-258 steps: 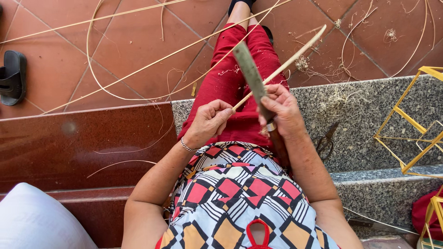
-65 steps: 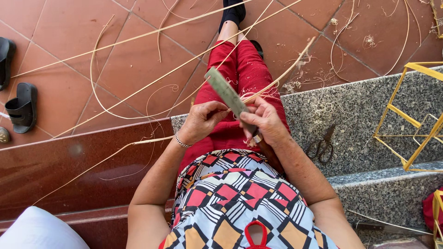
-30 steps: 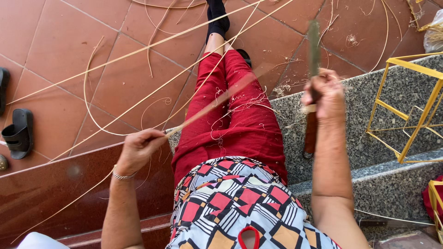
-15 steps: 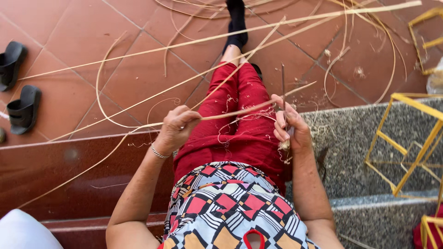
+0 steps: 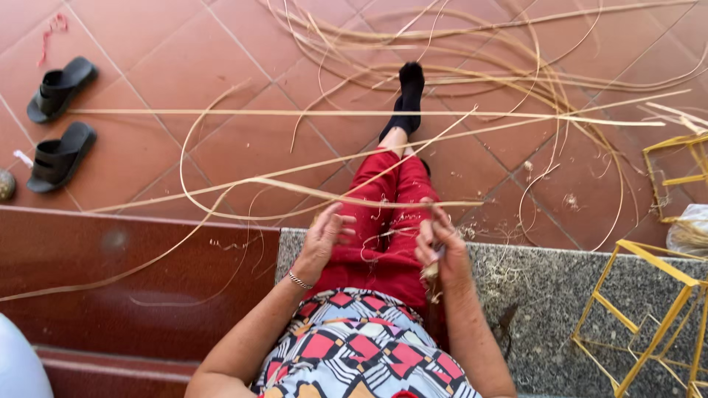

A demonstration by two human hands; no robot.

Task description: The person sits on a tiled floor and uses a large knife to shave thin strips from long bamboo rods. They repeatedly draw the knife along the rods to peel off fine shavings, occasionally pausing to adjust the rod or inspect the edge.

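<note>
Cane strip (image 5: 346, 199) runs across frame centre, over red trousers (image 5: 380, 221). L hand (image 5: 324, 237) half-open, fingers loosely on it; 1 s ago it hung lower, apart. R hand (image 5: 436, 247) closed round knife handle (image 5: 430, 271) w/ strip end, brought down from high up. Both hands back on strip. Sandals (image 5: 63, 121) upper left; yellow frame (image 5: 649, 317) lower right.

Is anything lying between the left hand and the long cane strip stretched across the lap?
Nothing visible does. The left hand is raised, fingers spread, right below the cane strip; only open air separates them.
</note>
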